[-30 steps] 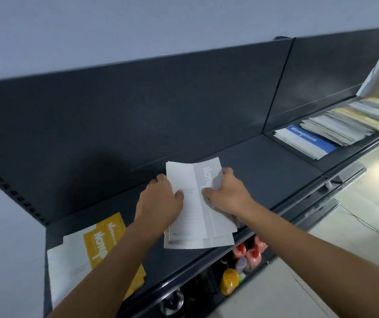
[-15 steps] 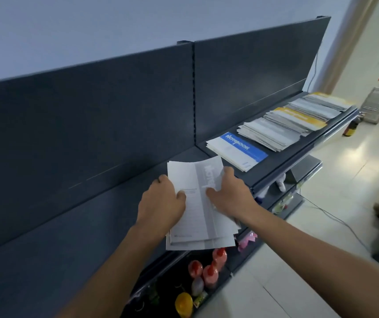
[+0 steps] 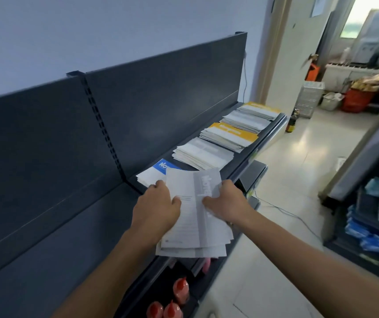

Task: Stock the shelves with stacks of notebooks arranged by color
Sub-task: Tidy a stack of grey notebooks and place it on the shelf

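Here left hand (image 3: 155,208) and right hand (image 3: 227,203) grip notebooks (image 3: 194,221) above dark shelf (image 3: 80,239); glossy floor (image 3: 298,180).

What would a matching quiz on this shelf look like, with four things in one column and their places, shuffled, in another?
Things:
1. grey stack
2. blue notebook
3. yellow notebooks
4. red bottles

Places:
A. below the shelf
B. far along the shelf
C. gripped by left hand and right hand
D. on the shelf, just beyond the hands

Pairs: 1-C, 2-D, 3-B, 4-A.
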`<state>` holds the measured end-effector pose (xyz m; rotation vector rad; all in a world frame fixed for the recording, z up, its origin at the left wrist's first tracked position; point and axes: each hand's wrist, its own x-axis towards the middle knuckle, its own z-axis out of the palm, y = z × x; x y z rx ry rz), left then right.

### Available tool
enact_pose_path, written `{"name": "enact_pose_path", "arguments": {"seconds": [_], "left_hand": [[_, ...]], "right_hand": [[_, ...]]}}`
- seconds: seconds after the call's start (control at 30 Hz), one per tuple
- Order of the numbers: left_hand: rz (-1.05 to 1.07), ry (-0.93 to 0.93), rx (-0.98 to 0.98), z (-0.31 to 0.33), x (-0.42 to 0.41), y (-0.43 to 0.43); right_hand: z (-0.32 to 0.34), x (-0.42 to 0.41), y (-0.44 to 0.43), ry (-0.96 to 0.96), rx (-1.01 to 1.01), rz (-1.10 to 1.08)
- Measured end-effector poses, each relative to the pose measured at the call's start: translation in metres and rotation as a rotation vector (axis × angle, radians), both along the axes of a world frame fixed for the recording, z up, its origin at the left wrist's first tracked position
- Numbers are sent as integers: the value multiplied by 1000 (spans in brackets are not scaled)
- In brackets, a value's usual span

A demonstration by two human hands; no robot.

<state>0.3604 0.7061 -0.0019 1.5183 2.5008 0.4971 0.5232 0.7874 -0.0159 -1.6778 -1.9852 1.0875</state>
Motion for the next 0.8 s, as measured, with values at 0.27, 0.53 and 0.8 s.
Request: {"name": "enact_pose_path", "arguments": {"seconds": [0.27, 0.53, 0.8], "left_hand": [[-71, -10, 75, -12, 29, 127], [-75, 14, 50, -23, 59, 208], [-83, 42, 9, -31, 103, 276]], "right_hand": [[-1, 35, 113, -27, 52, -76], [-2, 64, 185, -4, 5, -53], [-18, 105, 258, 25, -19, -50]]}}
